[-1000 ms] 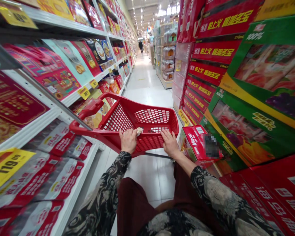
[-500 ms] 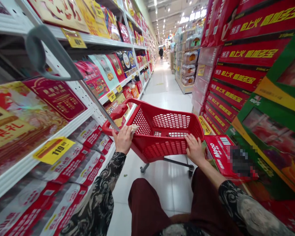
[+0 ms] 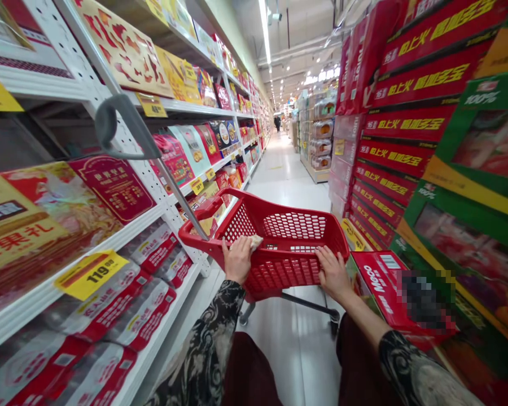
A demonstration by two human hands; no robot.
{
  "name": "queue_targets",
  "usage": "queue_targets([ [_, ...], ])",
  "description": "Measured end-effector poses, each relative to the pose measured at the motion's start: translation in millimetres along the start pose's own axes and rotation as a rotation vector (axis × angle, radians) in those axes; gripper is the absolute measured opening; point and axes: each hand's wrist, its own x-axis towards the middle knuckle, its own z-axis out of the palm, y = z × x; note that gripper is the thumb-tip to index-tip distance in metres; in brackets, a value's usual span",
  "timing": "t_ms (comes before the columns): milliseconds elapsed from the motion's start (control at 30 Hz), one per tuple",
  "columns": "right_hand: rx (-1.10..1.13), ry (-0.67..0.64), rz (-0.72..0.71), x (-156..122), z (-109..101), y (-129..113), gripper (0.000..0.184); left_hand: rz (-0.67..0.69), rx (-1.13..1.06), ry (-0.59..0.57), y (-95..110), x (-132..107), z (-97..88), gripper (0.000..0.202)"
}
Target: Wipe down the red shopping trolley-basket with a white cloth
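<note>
As a red shopping cart [image 3: 290, 273] stands broadside in a store aisle [image 3: 275, 149], its long axis runs from left to right, the handle [image 3: 209, 207] pointing left toward white shelves [image 3: 138, 227]. The basket's mouth faces up. Over its near rim, toward the handle end, the left hand [image 3: 237, 259] bends its fingers, closed together on a crumpled pale cloth [image 3: 256, 242] that pokes out past the fingertips. The right hand [image 3: 333, 273], fingers slightly parted, curls over the same rim near the right-hand corner; how firmly it presses cannot be told. A metal pole [image 3: 182, 197] with a gray grip [image 3: 151, 145] slants up and left from the cart's left corner. Whether the handle touches the shelves is unclear. At the opposite end, the cart sits just beside a red box [image 3: 385, 293], with green cartons [image 3: 465, 237] and red drink cases [image 3: 410, 152] piled past it. Beyond the far rim, open floor [image 3: 285, 180] stretches between shelves and stacks toward a distant person [image 3: 277, 123] in dark clothing.
</note>
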Motion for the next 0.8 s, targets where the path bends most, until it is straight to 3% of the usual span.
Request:
queue_targets([
  [100, 0.034, -0.002, 0.004, 0, -1, 0, 0.057, -0.118, 0.042, 0.099, -20, 2, -9.0, 0.036],
  [167, 0.055, -0.011, 0.014, 0, 0, 0, 0.057, -0.141, 0.049, 0.086, -27, 2, -11.4, 0.036],
  [233, 0.074, -0.026, 0.026, 1, -1, 0, 0.056, -0.111, 0.013, 0.023, -20, 0, -7.7, 0.035],
  [367, 0.129, -0.027, 0.083, 2, -9, -16, 0.054, -0.070, -0.182, -0.047, 33, -5, 11.5, 0.033],
  [467, 0.243, 0.033, 0.090, 3, -22, -43, 0.052, -0.214, -0.464, -0.029, 84, -9, 22.1, 0.035],
  [567, 0.426, 0.028, 0.038, 3, -30, -67, 0.057, -0.371, -0.952, -0.142, 124, -9, 24.1, 0.038],
  [700, 0.571, 0.036, 0.118, 0, -27, -75, 0.064, -0.526, -1.572, -0.422, 151, -13, 20.5, 0.057],
  [800, 0.590, 0.087, 0.143, -6, -22, -64, 0.055, -0.476, -1.652, -0.552, 154, -21, 19.3, 0.064],
])
